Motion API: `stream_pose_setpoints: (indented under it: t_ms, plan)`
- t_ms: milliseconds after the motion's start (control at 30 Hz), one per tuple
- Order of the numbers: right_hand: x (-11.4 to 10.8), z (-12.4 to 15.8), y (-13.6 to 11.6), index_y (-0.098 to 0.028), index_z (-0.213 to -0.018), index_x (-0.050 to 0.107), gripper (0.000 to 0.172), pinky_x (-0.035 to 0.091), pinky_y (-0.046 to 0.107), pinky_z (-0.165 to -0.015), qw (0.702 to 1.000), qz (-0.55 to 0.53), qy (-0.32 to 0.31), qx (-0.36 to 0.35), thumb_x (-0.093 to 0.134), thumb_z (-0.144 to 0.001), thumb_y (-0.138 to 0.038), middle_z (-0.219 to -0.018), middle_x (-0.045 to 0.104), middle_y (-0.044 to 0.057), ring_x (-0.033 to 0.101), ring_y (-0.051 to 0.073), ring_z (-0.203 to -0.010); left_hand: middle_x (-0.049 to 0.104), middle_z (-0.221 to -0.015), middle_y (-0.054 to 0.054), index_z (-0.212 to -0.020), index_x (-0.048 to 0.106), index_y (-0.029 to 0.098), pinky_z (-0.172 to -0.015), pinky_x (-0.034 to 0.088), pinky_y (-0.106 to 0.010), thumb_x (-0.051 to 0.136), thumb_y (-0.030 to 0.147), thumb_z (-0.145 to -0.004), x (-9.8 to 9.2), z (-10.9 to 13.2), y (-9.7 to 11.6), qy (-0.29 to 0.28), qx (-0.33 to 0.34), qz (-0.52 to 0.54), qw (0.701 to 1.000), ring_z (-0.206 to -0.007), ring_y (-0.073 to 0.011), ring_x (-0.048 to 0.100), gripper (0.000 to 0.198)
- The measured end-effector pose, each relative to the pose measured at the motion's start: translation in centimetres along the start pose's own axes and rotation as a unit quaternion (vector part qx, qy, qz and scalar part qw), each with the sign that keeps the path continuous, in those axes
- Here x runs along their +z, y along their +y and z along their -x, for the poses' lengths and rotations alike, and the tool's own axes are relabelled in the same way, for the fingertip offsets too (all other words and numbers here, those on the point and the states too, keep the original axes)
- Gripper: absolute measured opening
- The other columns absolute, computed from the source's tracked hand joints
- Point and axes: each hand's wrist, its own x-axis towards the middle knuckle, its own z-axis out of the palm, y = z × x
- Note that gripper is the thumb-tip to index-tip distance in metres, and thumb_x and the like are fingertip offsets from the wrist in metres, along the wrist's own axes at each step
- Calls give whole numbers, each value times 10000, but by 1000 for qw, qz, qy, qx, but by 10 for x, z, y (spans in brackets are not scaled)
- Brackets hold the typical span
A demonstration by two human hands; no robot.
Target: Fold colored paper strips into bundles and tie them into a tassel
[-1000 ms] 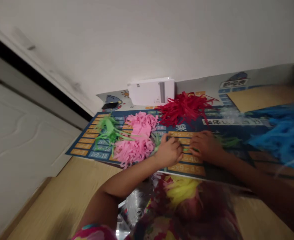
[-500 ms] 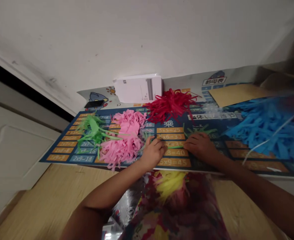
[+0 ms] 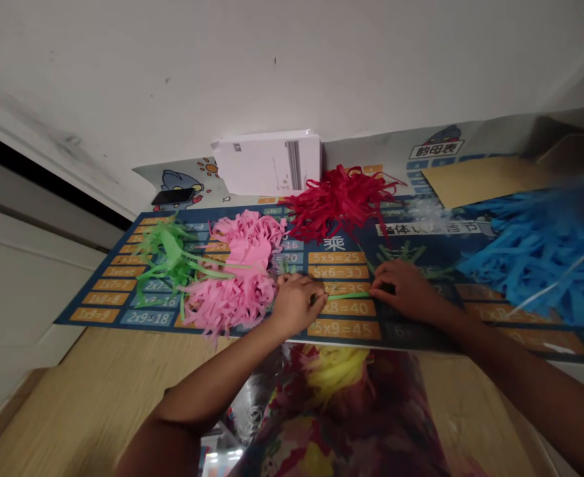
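Observation:
My left hand (image 3: 295,303) and my right hand (image 3: 402,289) rest on a dark blue multiplication-table mat (image 3: 351,331). Between them runs a thin green paper strip (image 3: 347,295); each hand pinches one end of it. A loose tangle of green strips (image 3: 406,255) lies just behind my right hand. A pink shredded-paper bunch (image 3: 236,278) sits directly left of my left hand.
On the mat lie a green paper bunch (image 3: 170,255), a red one (image 3: 341,199) and a large blue one (image 3: 545,255). A white paper stack (image 3: 269,162) leans against the wall (image 3: 272,59), with a brown card (image 3: 480,179) to the right. Wooden surface (image 3: 97,391) lies in front, multicoloured clothing below.
My hands have drawn apart, and the green strip now shows stretched between them. The view has shifted, so the mat sits further left and lower in frame.

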Motion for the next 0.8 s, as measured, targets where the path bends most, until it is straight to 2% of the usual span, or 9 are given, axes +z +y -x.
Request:
stream_pose_setpoints:
  t_ms: [100,200,300,433,533,600,700,767,800]
  plan:
    - [-9,-4,-14,-229,-812,727,77,365,404,-825,998,65,-12,1,690,-857,-279,-941,690,42,588,257,-945,732,-893,-28,-907,729,235,-871,344,-418,654,278,-899,-2,-1,3,0,24,-46,999,-908,-227,599,86]
    - [-15,-4,-29,-267,-917,740,110,295,457,-949,989,103,18,-106,667,-885,-190,-1005,726,12,586,246,-1045,728,-975,-17,-1076,723,303,-955,288,-455,596,243,-960,-3,1,3,29,144,-97,984,-984,-219,553,182]
    - [-12,-3,-38,-233,-869,722,115,256,453,-992,967,133,52,-209,636,-939,-201,-889,733,-7,596,203,-980,718,-1031,-26,-1044,733,270,-996,260,-476,581,237,-973,-2,2,7,45,244,-150,957,-1007,-217,535,171]
    - [-5,-8,-41,-185,-792,687,225,295,416,-897,941,212,72,-255,557,-970,-136,-766,689,12,575,186,-866,715,-966,-49,-982,719,193,-1017,255,-527,573,259,-968,9,-7,14,50,261,-164,950,-952,-218,566,161]
    - [-5,-8,-47,-183,-785,684,239,304,408,-895,950,199,82,-225,535,-962,-121,-779,690,21,586,181,-862,706,-809,-25,-915,710,190,-1008,267,-525,550,216,-983,17,-16,17,76,254,-178,948,-875,-197,588,176]
    - [-11,-1,-59,-183,-784,692,236,313,402,-893,961,167,93,-198,540,-954,-121,-808,707,31,598,187,-878,710,-774,-15,-917,701,185,-1007,281,-502,557,196,-982,11,-15,19,113,267,-182,940,-848,-181,604,158]
    - [-28,21,-83,-193,-848,717,208,332,393,-838,981,80,112,-140,549,-970,-197,-888,735,51,607,207,-887,755,-867,-9,-1005,682,193,-1068,261,-491,575,213,-982,-19,1,30,194,310,-150,919,-893,-165,642,111]
    - [-40,35,-98,-217,-947,739,236,365,375,-811,990,-64,79,-94,525,-989,-306,-955,742,56,620,214,-898,775,-934,2,-1042,670,205,-1124,236,-488,587,218,-979,-46,17,43,225,348,-118,902,-932,-154,663,105]
    - [-45,40,-104,-224,-960,747,270,390,361,-797,983,-168,42,-64,522,-984,-370,-960,741,55,628,214,-891,780,-938,10,-1039,667,211,-1143,236,-480,580,203,-981,-58,25,50,230,365,-111,895,-916,-144,672,105]
